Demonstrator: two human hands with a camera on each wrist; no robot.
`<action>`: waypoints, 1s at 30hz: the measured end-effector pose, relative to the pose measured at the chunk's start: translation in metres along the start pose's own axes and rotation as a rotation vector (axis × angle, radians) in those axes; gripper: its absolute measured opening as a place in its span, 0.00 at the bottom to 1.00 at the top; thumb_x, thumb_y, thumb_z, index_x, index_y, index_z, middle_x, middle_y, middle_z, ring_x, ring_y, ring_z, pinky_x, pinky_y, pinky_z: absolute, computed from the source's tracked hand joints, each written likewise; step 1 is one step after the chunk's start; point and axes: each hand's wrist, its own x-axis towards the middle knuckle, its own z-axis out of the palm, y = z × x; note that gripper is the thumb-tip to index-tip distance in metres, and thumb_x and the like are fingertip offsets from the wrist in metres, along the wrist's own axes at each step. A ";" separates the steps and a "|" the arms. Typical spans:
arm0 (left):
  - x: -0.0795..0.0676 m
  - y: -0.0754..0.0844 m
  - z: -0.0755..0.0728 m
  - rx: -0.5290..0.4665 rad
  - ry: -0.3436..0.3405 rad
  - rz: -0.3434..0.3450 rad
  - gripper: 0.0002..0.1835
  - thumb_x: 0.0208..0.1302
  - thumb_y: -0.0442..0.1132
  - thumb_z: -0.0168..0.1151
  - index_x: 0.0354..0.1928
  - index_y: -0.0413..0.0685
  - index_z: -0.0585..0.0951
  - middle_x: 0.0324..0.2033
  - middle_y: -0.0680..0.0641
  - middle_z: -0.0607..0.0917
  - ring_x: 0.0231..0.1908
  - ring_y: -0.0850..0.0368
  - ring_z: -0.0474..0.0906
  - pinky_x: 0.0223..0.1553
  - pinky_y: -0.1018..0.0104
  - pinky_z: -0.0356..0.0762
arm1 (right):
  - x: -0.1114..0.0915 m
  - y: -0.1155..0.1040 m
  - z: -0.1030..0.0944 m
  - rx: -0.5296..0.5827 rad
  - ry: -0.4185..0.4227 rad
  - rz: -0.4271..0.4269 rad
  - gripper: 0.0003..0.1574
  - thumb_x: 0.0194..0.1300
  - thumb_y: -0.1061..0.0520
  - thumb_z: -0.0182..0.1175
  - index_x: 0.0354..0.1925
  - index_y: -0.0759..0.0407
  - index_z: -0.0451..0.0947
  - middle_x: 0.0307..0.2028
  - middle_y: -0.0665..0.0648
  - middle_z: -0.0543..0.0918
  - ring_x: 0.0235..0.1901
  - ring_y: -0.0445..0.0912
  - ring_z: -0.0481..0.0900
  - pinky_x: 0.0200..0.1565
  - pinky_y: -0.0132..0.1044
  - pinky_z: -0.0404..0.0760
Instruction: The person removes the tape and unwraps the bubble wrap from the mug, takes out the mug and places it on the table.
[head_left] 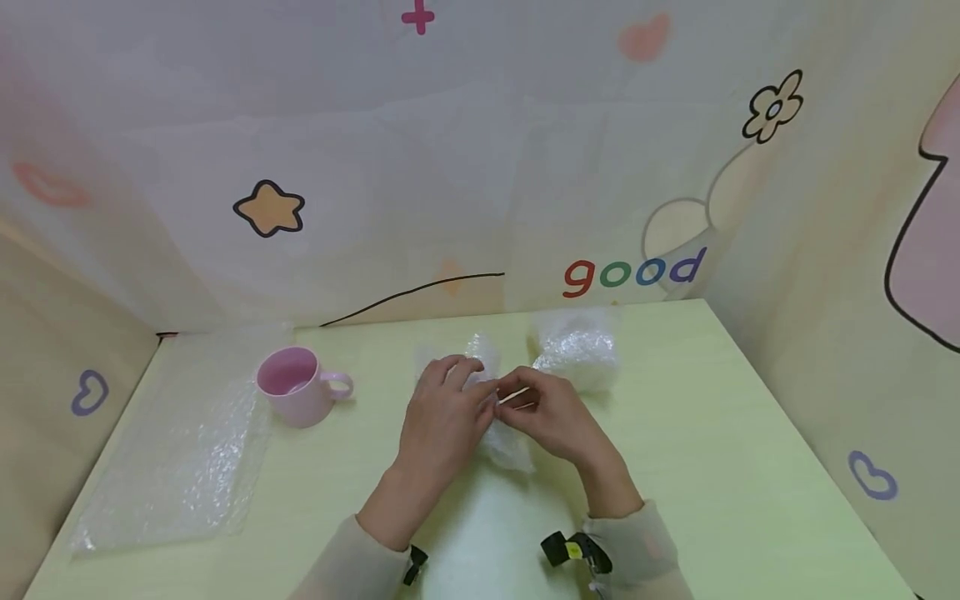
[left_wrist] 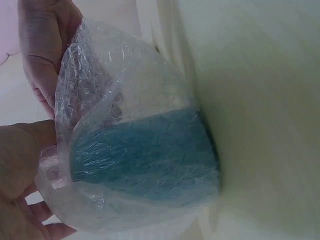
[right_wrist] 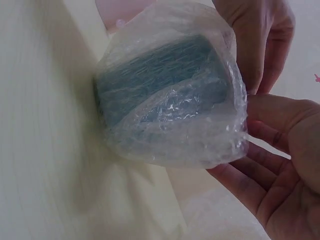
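Observation:
A teal cup-shaped thing (left_wrist: 145, 155) stands on the table, covered by clear bubble wrap (right_wrist: 175, 145). My left hand (head_left: 446, 412) is bent over the wrap's top, pinching its gathered edge between thumb and fingers. From the other side my right hand (head_left: 551, 412) pinches the same edge, thumb and forefinger meeting close to the left fingertips. Both wrist views show the wrap bunched around the teal thing, its upper rim held between the right hand (right_wrist: 295, 145) and the left hand (right_wrist: 262, 40). In the head view the hands hide most of the bundle.
A pink mug (head_left: 296, 387) stands at the left, handle toward the hands. Beside it, flat bubble wrap (head_left: 172, 450) covers the table's left side. Another bubble-wrapped bundle (head_left: 577, 346) sits behind my right hand. A printed curtain (head_left: 465, 183) encloses the table (head_left: 720, 467).

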 end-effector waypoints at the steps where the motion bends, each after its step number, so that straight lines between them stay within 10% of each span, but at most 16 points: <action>1: 0.002 0.000 0.000 -0.008 -0.013 0.019 0.08 0.63 0.41 0.74 0.44 0.56 0.92 0.46 0.51 0.88 0.54 0.50 0.82 0.59 0.56 0.81 | 0.000 0.000 0.000 0.002 0.003 0.007 0.13 0.65 0.58 0.71 0.48 0.53 0.83 0.48 0.54 0.89 0.45 0.48 0.90 0.47 0.38 0.88; 10: 0.009 0.004 -0.007 0.059 -0.149 0.036 0.06 0.62 0.37 0.74 0.41 0.52 0.91 0.40 0.55 0.90 0.44 0.54 0.87 0.41 0.64 0.87 | 0.000 -0.007 0.000 0.029 0.003 0.114 0.20 0.66 0.55 0.72 0.54 0.57 0.81 0.47 0.55 0.89 0.46 0.49 0.89 0.47 0.40 0.87; 30: 0.011 0.002 -0.004 0.122 -0.128 0.134 0.06 0.59 0.32 0.74 0.35 0.44 0.85 0.30 0.49 0.85 0.29 0.54 0.85 0.25 0.63 0.82 | 0.003 -0.015 0.010 0.075 0.074 0.313 0.11 0.64 0.57 0.72 0.43 0.61 0.84 0.37 0.57 0.90 0.31 0.45 0.86 0.36 0.39 0.87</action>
